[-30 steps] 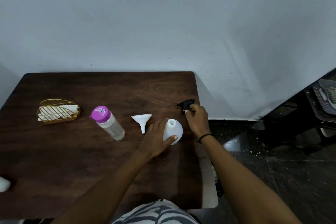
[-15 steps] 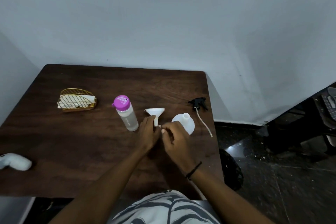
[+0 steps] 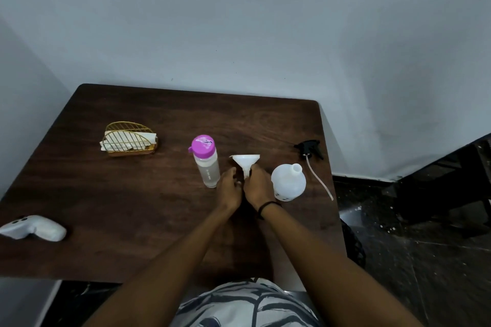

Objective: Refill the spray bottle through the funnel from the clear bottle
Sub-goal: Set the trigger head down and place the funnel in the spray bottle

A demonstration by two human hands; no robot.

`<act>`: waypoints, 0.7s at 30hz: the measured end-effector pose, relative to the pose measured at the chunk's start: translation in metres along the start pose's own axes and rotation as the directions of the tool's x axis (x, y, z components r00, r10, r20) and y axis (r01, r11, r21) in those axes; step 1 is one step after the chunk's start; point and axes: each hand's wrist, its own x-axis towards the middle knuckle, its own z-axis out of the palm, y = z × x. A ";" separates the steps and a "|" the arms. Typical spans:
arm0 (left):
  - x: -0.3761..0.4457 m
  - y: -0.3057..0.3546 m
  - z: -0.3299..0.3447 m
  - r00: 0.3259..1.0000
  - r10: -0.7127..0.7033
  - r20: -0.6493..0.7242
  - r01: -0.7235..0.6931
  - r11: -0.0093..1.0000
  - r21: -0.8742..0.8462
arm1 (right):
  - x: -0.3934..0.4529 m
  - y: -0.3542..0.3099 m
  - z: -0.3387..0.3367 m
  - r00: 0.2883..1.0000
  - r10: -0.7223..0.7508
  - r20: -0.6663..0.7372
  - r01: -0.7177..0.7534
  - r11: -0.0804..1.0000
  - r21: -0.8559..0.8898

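Right hand [image 3: 258,185] pinches the light, rigid white plastic funnel [image 3: 246,161] by its stem; left hand [image 3: 229,186] relaxed, empty.

A gold wire napkin holder [image 3: 130,140] and a white controller [image 3: 34,228] sit on the dark table [image 3: 111,194].

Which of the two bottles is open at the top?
The white spray bottle, right of the funnel: its neck is bare. The clear bottle wears a pink cap.
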 end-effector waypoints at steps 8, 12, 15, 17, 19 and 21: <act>-0.001 0.012 -0.006 0.988 0.018 0.154 0.016 0.977 -0.214 | 0.009 -0.003 0.010 0.997 0.073 0.006 -0.073 0.997 -0.005; -0.005 0.022 -0.012 0.981 -0.029 0.193 0.095 0.935 -0.342 | 0.011 -0.004 0.014 0.992 0.124 -0.020 -0.123 0.991 0.044; -0.006 0.022 -0.016 0.982 -0.063 0.178 0.128 0.915 -0.384 | 0.009 -0.005 0.011 0.989 0.143 -0.037 -0.138 0.985 0.101; -0.006 0.023 -0.016 0.985 -0.072 0.159 0.132 0.902 -0.411 | 0.007 -0.005 0.005 0.990 0.132 -0.050 -0.125 0.985 0.117; -0.006 0.025 -0.016 0.985 -0.078 0.153 0.140 0.883 -0.449 | 0.005 -0.005 -0.001 0.990 0.120 -0.078 -0.109 0.986 0.129; -0.008 0.030 -0.018 0.987 -0.063 0.146 0.128 0.861 -0.493 | 0.002 -0.005 -0.005 0.988 0.094 -0.119 -0.077 0.988 0.135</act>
